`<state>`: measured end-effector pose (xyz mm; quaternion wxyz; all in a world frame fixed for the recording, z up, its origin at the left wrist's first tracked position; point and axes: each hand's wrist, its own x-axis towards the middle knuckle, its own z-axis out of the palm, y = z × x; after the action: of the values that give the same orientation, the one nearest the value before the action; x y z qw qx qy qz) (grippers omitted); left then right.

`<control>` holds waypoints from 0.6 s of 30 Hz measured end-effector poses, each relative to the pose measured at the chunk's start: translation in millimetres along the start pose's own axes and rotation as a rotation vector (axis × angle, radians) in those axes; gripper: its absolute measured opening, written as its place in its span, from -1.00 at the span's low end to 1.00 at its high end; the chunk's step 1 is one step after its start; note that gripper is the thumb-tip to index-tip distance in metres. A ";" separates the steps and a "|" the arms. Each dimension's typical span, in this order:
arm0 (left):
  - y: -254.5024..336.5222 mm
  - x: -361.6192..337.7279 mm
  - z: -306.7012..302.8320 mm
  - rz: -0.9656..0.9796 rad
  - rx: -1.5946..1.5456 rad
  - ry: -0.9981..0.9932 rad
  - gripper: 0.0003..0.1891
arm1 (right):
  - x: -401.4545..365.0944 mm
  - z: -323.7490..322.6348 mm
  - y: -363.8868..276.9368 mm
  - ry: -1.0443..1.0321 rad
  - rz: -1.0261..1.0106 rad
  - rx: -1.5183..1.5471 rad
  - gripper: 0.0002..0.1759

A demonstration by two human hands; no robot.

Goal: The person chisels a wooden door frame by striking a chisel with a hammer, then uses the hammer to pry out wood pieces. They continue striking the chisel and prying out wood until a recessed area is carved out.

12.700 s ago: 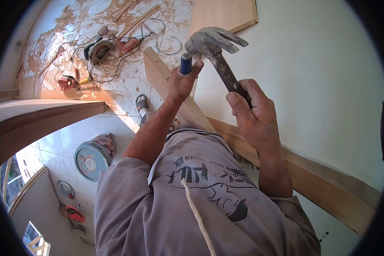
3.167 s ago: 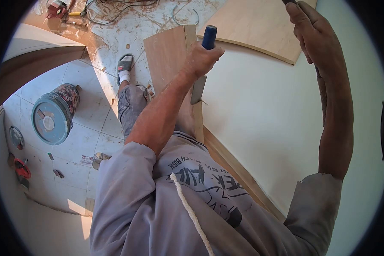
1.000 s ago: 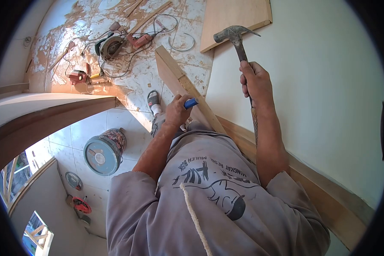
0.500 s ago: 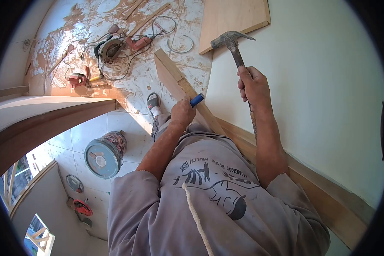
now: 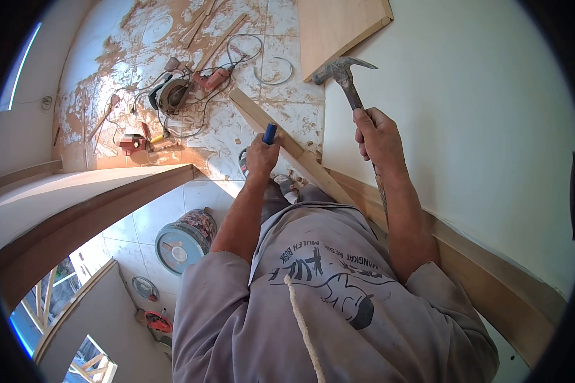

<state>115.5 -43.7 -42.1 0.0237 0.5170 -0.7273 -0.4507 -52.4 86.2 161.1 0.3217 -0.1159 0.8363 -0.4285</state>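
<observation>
My right hand [image 5: 378,137] grips the handle of a claw hammer [image 5: 342,73], its head raised in front of the pale wall. In my left hand [image 5: 262,155] is a tool with a blue handle [image 5: 269,133]; the handle's end sticks out above the fist, and its lower part is hidden. That fist is beside a long wooden beam [image 5: 287,143], which slants from the floor toward my waist. Whether the blue-handled tool touches the beam cannot be made out.
On the dusty floor lie a circular saw [image 5: 172,96], a red drill [image 5: 212,80], a red planer [image 5: 132,144], cables and wood strips. A lidded bucket [image 5: 179,249] stands at lower left, near a curved wooden frame [image 5: 96,210]. A wooden panel [image 5: 338,32] leans at the top.
My left hand has moved up and left with the blue-handled tool, now more upright. The hammer has shifted slightly left and down. My feet have shifted, and the view has moved a little.
</observation>
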 end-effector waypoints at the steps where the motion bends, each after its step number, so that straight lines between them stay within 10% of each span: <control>1: 4.0 6.2 -6.3 0.002 0.037 -0.002 -0.41 | -2.5 -1.1 5.7 -0.005 0.010 -0.026 -0.63; 12: 22.8 36.7 -50.9 0.078 0.355 -0.242 -0.43 | -41.3 13.1 74.0 0.133 0.160 -0.175 -0.57; 18: 16.5 80.4 -89.8 0.288 0.435 0.002 -0.58 | -85.1 53.2 126.9 0.296 0.229 -0.201 -0.55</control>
<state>111.1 -161.6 -12.3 -0.0233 0.4015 -0.8732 -0.2751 57.2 168.9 75.4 0.2289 0.0128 0.9206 -0.3160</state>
